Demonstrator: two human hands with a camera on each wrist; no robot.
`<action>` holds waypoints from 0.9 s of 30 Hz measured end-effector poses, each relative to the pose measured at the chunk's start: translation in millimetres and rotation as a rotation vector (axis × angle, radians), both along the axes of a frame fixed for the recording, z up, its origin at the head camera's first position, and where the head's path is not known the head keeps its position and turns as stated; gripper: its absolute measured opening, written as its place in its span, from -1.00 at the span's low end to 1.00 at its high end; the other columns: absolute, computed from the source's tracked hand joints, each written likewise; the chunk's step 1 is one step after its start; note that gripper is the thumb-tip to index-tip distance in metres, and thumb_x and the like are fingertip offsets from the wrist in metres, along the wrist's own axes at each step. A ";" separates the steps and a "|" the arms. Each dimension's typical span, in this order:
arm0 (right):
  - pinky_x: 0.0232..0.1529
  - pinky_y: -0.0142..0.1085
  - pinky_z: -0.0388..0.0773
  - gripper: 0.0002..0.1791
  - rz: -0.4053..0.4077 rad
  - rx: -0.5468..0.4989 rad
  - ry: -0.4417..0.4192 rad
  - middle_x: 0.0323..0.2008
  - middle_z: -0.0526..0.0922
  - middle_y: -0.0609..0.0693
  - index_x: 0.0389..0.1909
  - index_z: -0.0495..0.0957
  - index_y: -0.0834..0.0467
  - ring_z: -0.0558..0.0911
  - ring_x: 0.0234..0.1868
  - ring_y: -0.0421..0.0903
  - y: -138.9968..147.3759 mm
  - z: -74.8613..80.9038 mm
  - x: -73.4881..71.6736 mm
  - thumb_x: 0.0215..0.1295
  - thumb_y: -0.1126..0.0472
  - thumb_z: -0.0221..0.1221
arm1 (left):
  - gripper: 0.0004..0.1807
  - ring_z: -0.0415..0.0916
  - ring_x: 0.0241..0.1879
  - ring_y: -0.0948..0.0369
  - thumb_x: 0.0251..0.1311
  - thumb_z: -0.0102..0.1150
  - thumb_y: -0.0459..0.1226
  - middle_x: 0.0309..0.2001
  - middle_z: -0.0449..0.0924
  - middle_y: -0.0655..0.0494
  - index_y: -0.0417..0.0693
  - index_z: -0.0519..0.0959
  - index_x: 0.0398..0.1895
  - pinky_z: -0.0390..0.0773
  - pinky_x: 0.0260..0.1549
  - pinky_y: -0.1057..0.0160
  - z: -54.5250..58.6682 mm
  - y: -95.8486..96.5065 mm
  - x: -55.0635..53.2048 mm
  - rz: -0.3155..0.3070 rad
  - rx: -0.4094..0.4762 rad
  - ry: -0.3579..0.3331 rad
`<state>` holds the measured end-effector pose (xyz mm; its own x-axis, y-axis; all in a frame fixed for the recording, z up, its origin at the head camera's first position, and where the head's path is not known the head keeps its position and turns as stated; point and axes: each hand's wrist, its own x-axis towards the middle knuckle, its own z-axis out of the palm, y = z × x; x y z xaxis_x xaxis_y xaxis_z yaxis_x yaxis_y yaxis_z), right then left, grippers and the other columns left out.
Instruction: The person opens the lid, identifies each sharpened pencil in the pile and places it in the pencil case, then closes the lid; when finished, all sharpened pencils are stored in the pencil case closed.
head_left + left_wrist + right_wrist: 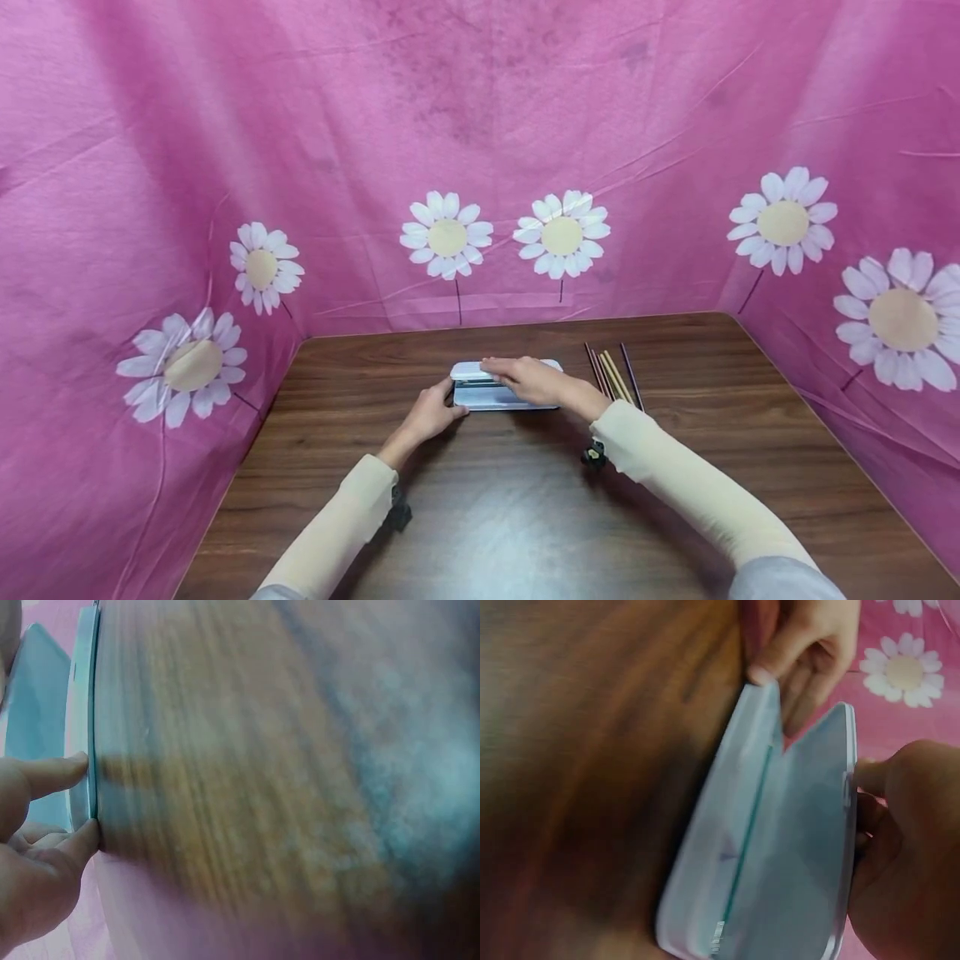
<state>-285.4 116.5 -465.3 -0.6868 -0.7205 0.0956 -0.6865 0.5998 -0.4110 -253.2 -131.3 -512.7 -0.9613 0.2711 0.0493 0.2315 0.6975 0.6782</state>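
A pale, flat hinged pencil case (510,398) lies on the wooden table with its lid (810,817) raised partway. Inside, a thin green line runs along the fold in the right wrist view; what it is cannot be told. My left hand (430,414) grips the case's left end, and the left wrist view shows its thumb and fingers at the case edge (81,727). Over the lid lies my right hand (534,380), fingers pointing left. In the right wrist view, the right hand (907,840) touches the outer side of the lid, partly hidden behind it.
Several thin pencils (617,374), some yellow and some dark, lie to the right of the case, near the right forearm. The brown table (360,367) meets a pink cloth (495,108) printed with white flowers along its back and sides.
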 end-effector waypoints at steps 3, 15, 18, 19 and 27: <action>0.60 0.08 0.32 -0.46 0.020 0.024 -0.022 0.60 0.36 0.18 0.59 0.35 0.21 0.34 0.62 0.14 2.5 -7.3 9.0 0.72 0.14 -0.03 | -0.18 0.56 0.36 -0.19 0.27 0.47 -0.29 0.36 0.58 -0.33 -0.34 0.36 0.55 0.50 0.41 -0.16 0.0 -0.3 -0.6 0.004 0.013 -0.004; 0.70 0.11 0.08 -0.34 0.152 0.129 0.140 0.68 0.14 0.26 0.65 0.13 0.34 0.15 0.69 0.22 10.9 -38.1 25.5 0.75 0.05 -0.10 | -0.13 0.46 0.44 -0.23 0.30 0.44 -0.28 0.46 0.43 -0.40 -0.41 0.26 0.58 0.43 0.48 -0.15 0.3 -0.1 -0.6 0.019 -0.011 -0.019; 0.69 0.12 0.09 -0.34 0.169 0.133 0.184 0.67 0.14 0.28 0.64 0.13 0.36 0.15 0.69 0.23 11.5 -42.8 25.5 0.75 0.06 -0.13 | -0.13 0.47 0.44 -0.23 0.30 0.44 -0.28 0.45 0.44 -0.41 -0.41 0.27 0.58 0.43 0.48 -0.16 -0.3 0.3 -1.0 0.018 -0.013 -0.013; 0.69 0.11 0.09 -0.35 0.170 0.134 0.195 0.67 0.14 0.28 0.65 0.13 0.36 0.15 0.69 0.22 11.7 -44.0 25.5 0.75 0.06 -0.14 | -0.13 0.47 0.44 -0.23 0.29 0.45 -0.28 0.45 0.44 -0.41 -0.41 0.27 0.58 0.43 0.47 -0.16 -0.5 0.3 -0.9 0.018 -0.013 -0.013; 0.69 0.10 0.10 -0.35 0.173 0.139 0.245 0.68 0.14 0.26 0.65 0.12 0.35 0.16 0.69 0.19 12.4 -49.9 24.8 0.75 0.07 -0.14 | -0.14 0.46 0.45 -0.20 0.30 0.44 -0.30 0.46 0.42 -0.40 -0.44 0.26 0.57 0.44 0.47 -0.13 1.1 0.3 -0.7 0.014 -0.005 -0.014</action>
